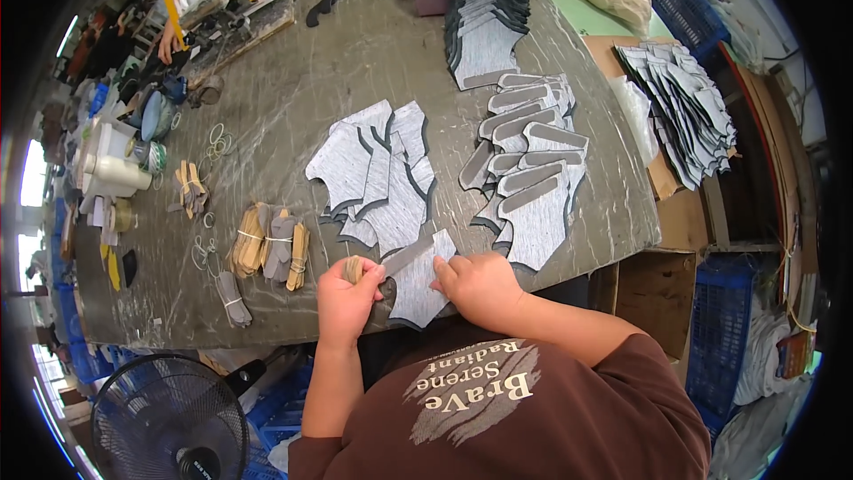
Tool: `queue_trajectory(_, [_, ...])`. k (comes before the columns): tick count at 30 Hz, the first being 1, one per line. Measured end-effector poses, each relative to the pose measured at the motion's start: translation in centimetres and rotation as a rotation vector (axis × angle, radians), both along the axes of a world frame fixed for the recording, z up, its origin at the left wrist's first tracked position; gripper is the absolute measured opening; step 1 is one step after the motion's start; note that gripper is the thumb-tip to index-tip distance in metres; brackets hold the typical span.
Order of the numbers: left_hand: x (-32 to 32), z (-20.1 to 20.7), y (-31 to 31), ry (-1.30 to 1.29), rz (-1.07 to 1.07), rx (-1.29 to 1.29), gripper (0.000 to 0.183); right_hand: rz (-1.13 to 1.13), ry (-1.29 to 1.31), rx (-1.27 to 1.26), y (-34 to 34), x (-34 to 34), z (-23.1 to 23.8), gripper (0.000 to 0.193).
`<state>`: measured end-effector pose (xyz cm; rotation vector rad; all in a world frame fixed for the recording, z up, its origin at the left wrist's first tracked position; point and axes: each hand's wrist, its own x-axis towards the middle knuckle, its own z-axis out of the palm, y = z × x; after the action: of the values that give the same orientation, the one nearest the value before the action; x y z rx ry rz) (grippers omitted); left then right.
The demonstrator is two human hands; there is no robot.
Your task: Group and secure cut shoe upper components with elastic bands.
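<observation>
My left hand [346, 309] is closed around a small stack of tan strips [353, 269]. Between its fingertips is one end of a dark grey strip [409, 257], which lies slantwise over the top of a cut piece of heathered grey fabric [414, 295] with a dark edge. That piece lies at the table's near edge. On its right side, the bent fingers of my right hand [484, 290] grip the fabric edge; thumb and fingertips are partly hidden. Just beyond is a loose pile of similar grey pieces [391, 187].
To the right lie overlapping grey pieces topped with strips [533, 191]. A fabric stack [487, 40] stands farther back. Tied strip bundles [277, 244] sit left on the brown table [355, 62]. A black fan [169, 418] stands at lower left. Another person's hand [167, 43] shows far left.
</observation>
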<state>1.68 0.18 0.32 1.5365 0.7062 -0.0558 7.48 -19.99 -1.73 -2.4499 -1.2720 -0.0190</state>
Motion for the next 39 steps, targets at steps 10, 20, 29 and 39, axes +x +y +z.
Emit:
queue_trajectory(10, [1.3, -0.2, -0.3, 0.016, -0.078, 0.083, 0.008, -0.052, -0.026, 0.052, -0.1, -0.4, -0.6, 0.029])
queue_trajectory(20, [1.7, -0.2, -0.3, 0.061, -0.105, 0.156, 0.009, -0.036, -0.027, 0.027, -0.1, -0.3, -0.3, 0.027])
queue_trajectory(29, [1.6, -0.7, -0.1, -0.101, -0.285, 0.649, 0.013, -0.033, 0.024, -0.003, -0.1, -0.2, -0.2, 0.031])
queue_trajectory(39, [1.6, 1.6, -0.9, -0.239, -0.118, 0.014, 0.007, -0.486, 0.863, 0.593, -2.8, 1.8, 3.7, 0.034])
